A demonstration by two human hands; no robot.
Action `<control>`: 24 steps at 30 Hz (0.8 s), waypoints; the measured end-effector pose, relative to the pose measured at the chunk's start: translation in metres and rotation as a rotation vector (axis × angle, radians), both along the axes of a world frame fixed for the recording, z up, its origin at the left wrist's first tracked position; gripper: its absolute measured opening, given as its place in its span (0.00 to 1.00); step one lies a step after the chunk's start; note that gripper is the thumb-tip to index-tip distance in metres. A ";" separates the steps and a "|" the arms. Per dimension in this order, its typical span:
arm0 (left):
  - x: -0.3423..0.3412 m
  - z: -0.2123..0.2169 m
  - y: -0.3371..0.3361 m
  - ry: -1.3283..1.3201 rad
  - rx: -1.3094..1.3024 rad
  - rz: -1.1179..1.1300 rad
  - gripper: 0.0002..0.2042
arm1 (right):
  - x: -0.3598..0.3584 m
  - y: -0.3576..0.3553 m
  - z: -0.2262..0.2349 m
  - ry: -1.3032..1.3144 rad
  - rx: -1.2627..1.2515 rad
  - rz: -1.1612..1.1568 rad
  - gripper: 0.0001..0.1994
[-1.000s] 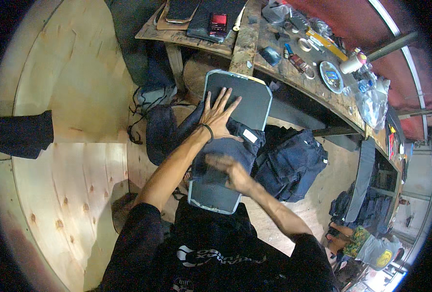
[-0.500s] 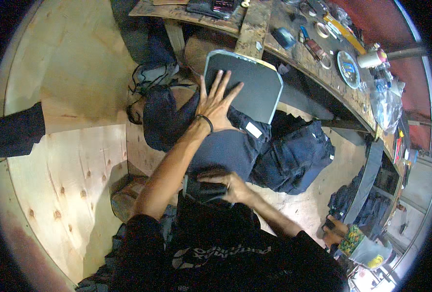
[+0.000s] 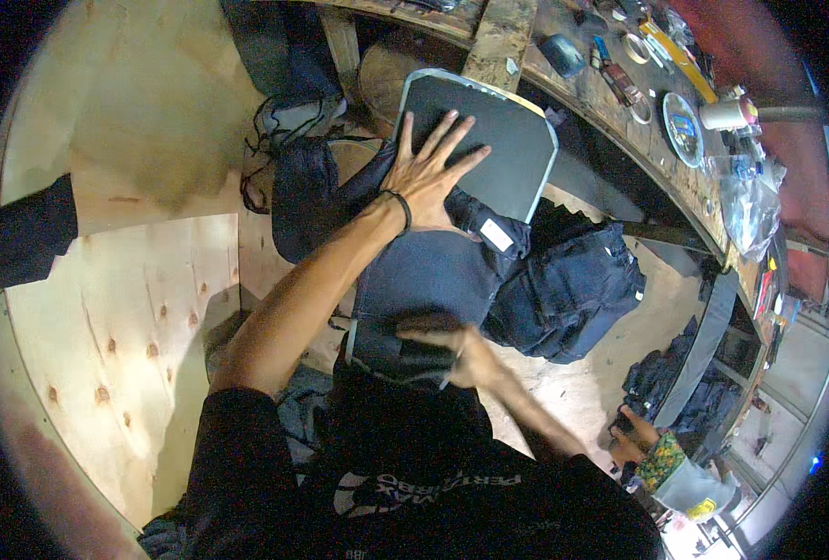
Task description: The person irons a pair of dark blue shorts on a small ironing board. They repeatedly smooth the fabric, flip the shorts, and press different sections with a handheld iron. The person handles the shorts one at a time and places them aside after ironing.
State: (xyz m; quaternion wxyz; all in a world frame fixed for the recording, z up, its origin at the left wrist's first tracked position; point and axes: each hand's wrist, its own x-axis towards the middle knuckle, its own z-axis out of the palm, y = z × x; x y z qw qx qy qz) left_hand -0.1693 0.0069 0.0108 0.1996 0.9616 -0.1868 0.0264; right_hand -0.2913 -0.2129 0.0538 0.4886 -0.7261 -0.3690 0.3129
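Note:
A dark board [image 3: 489, 121] with pale edges and cut corners slopes away from my body. A dark navy garment [image 3: 428, 280] lies over its middle and lower part, with a white label [image 3: 496, 234] at the fold. My left hand [image 3: 428, 182] is open and flat, fingers spread on the bare board and palm at the garment's edge. Motion smears my right hand [image 3: 456, 355], which is over the garment near the board's lower end. Its fingers point left. A small pale sliver shows beneath it, too blurred to name.
Folded dark garments [image 3: 573, 289] are piled right of the board. Ahead stands a worn wooden workbench [image 3: 610, 121] with tape, a thread cone [image 3: 727, 114] and a round dish [image 3: 683, 131]. Another person's hand [image 3: 633, 439] touches dark cloth at the lower right. A plywood wall [image 3: 134, 317] rises at left.
The board's far end appears slightly farther up and right in view, with my left hand still flat on it. My right hand has shifted slightly right along the garment's lower part.

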 end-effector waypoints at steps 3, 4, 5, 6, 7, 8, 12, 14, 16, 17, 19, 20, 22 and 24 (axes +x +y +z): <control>0.001 -0.002 0.002 0.050 -0.033 0.021 0.71 | 0.019 0.023 0.013 -0.004 -0.027 -0.066 0.32; 0.000 -0.002 0.002 0.114 -0.034 0.027 0.70 | 0.018 0.029 0.013 -0.078 -0.033 -0.054 0.32; -0.002 -0.003 0.002 0.072 -0.046 0.030 0.70 | 0.018 0.036 0.010 -0.166 -0.063 0.004 0.31; -0.002 -0.003 0.002 0.052 -0.036 0.047 0.70 | 0.014 0.040 0.006 -0.066 -0.026 0.107 0.32; -0.003 -0.005 0.002 0.062 -0.045 0.046 0.70 | 0.011 0.043 0.002 0.058 -0.053 0.054 0.32; -0.001 -0.006 0.003 0.052 -0.055 0.051 0.69 | 0.005 0.045 -0.005 0.159 -0.085 0.044 0.32; 0.000 0.000 0.005 0.074 -0.073 0.055 0.68 | -0.025 0.046 -0.009 -0.001 -0.092 -0.073 0.31; -0.008 0.010 0.003 0.110 -0.054 0.066 0.67 | -0.029 0.041 0.006 0.071 -0.125 0.085 0.32; -0.027 0.022 -0.001 0.002 -0.075 0.152 0.67 | -0.015 0.033 0.024 -0.030 -0.137 -0.096 0.34; -0.041 0.028 -0.005 -0.087 -0.075 0.226 0.66 | -0.002 0.031 0.030 -0.134 -0.057 -0.122 0.35; -0.081 0.033 -0.011 -0.180 0.337 0.424 0.48 | 0.032 0.020 0.032 -0.738 -0.160 -0.586 0.39; -0.103 0.031 -0.014 -0.117 0.037 0.583 0.46 | 0.050 0.017 0.021 -0.828 -0.242 -0.618 0.40; -0.146 0.014 -0.016 0.109 -0.484 0.767 0.44 | 0.071 0.010 -0.012 -0.849 -0.272 -0.700 0.41; -0.185 -0.015 -0.015 0.264 -0.523 0.786 0.43 | 0.060 0.003 -0.054 -0.756 -0.239 -0.711 0.41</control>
